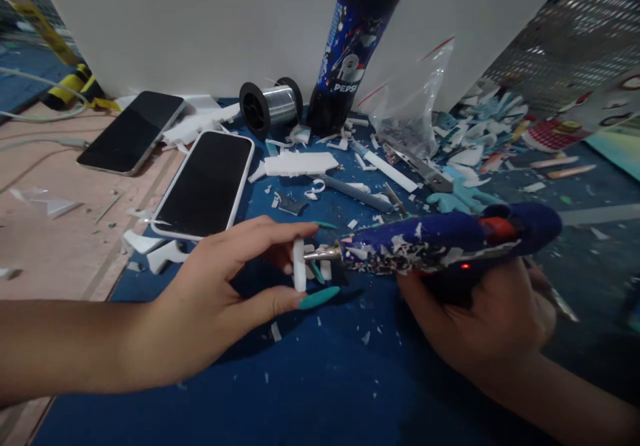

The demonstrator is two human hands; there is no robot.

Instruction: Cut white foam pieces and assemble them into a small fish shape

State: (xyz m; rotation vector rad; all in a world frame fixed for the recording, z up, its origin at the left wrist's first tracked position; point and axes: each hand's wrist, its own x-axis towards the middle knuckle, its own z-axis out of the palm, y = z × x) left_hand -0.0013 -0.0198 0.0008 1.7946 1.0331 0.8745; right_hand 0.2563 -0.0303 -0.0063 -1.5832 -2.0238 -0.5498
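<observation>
My left hand (220, 293) pinches a small white foam piece (299, 266) on edge between thumb and fingers. My right hand (480, 319) is wrapped round a blue glue gun (415, 239) covered in white scraps, its red light lit. The gun's metal nozzle (323, 254) points left and meets the foam piece or lies just beside it; I cannot tell which. A thin pointed metal tool (564, 305) sticks out past my right hand; its other end is hidden. Below the nozzle a pale bit (326, 271) shows beside my fingertips.
Two phones (205, 183) (133, 133) lie at left. Behind stand a wire spool (271, 106), a Pepsi bottle (353, 46) and a clear plastic bag (410, 109). White foam strips (300, 163), scissors (425, 169) and a scrap pile (475, 126) cover the blue mat (300, 393) further back.
</observation>
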